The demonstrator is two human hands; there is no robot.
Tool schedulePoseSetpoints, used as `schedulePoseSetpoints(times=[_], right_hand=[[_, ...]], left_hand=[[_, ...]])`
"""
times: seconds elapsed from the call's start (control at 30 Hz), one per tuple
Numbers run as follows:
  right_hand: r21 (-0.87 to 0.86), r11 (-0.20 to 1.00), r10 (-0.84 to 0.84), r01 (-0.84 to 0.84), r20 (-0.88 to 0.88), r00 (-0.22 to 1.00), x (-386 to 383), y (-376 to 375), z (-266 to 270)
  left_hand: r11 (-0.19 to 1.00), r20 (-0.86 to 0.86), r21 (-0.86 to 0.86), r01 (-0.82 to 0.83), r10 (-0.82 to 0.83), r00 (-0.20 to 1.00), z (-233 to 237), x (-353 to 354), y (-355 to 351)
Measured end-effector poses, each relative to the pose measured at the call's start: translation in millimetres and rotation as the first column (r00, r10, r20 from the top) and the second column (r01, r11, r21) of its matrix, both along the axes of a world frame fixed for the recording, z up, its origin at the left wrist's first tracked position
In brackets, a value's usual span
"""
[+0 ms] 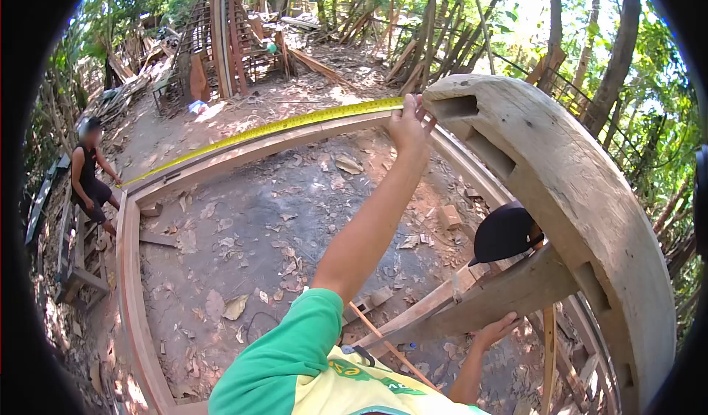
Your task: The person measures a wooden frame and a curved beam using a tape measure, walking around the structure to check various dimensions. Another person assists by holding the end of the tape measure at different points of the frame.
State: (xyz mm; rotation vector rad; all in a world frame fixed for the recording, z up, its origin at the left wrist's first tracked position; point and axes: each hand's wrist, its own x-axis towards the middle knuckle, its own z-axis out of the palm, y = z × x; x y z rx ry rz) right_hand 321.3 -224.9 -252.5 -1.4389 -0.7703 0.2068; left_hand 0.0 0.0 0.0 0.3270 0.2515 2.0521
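My left hand reaches far forward, its fingers closed on the near end of a yellow measuring tape. That hand is beside the mortised end of a thick curved timber. The tape stretches leftward above a long frame beam, toward a person at the far left corner, whose hand is at its other end. Lower right, my right hand has its fingers extended against the lower edge of a broad curved board. A person's black cap shows behind the timbers.
The wooden frame's left beam runs toward me. Dry leaves and a loose wood block lie on the ground inside the frame. Stacked planks stand at the back, with tree trunks at right.
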Motion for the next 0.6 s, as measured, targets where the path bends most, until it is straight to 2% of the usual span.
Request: schedulePoseSetpoints(times=[0.07,0.1,0.27,0.43,0.53,0.6], right_hand=[[0.018,0.999,-0.046,0.047,-0.062,0.997,-28.2,-14.3,0.6],[0.038,0.998,-0.055,0.056,-0.018,0.998,1.1,16.1,15.9],[0.041,0.998,-0.044,0.044,-0.002,0.999,-1.2,15.7,0.6],[0.067,0.997,-0.050,0.049,0.024,0.998,-21.7,14.1,27.9],[0.055,0.998,-0.040,0.037,0.051,0.998,-19.4,9.7,23.9],[0.028,0.998,-0.052,0.050,0.072,0.996,-16.0,13.3,19.6]], left_hand=[[0.999,-0.049,0.021,-0.031,0.032,0.998,-2.0,-4.1,-10.9],[0.999,-0.009,0.015,-0.036,0.036,0.999,-1.6,19.6,17.5],[0.994,-0.010,-0.030,-0.102,0.101,0.995,-0.8,21.7,14.6],[0.992,0.026,-0.014,-0.125,0.126,0.992,-1.2,25.7,16.7],[0.989,0.063,0.008,-0.150,0.149,0.987,0.6,29.0,13.4],[0.987,0.003,0.005,-0.162,0.162,0.987,-4.6,27.8,18.7]])
